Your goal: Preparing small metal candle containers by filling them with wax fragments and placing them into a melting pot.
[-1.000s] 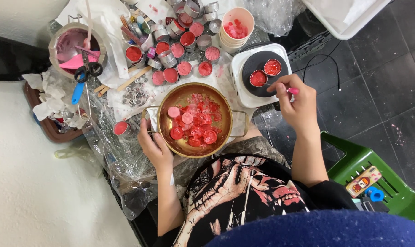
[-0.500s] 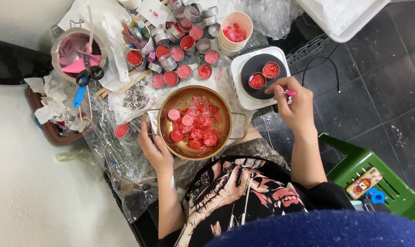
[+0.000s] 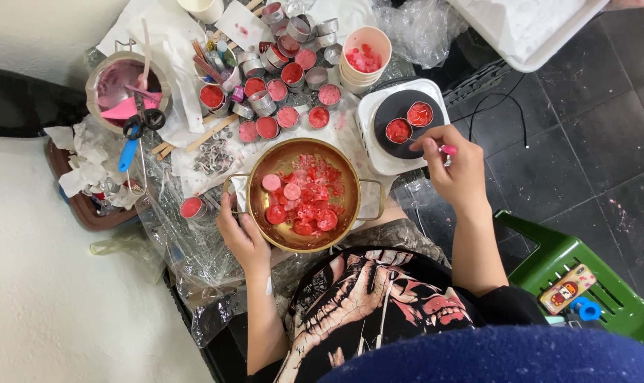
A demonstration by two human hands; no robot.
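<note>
The left hand point(image 3: 242, 234) grips the near-left rim of the round brass pot of red wax pieces point(image 3: 304, 195); the right hand point(image 3: 455, 167) pinches a thin pink-tipped tool point(image 3: 444, 150) beside the small red-filled tin cup point(image 3: 398, 130) on the far-right white hotplate point(image 3: 378, 152)

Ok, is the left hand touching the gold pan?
Touching. The head view shows the left hand with its fingers against the gold pan's rim by the handle.
</note>
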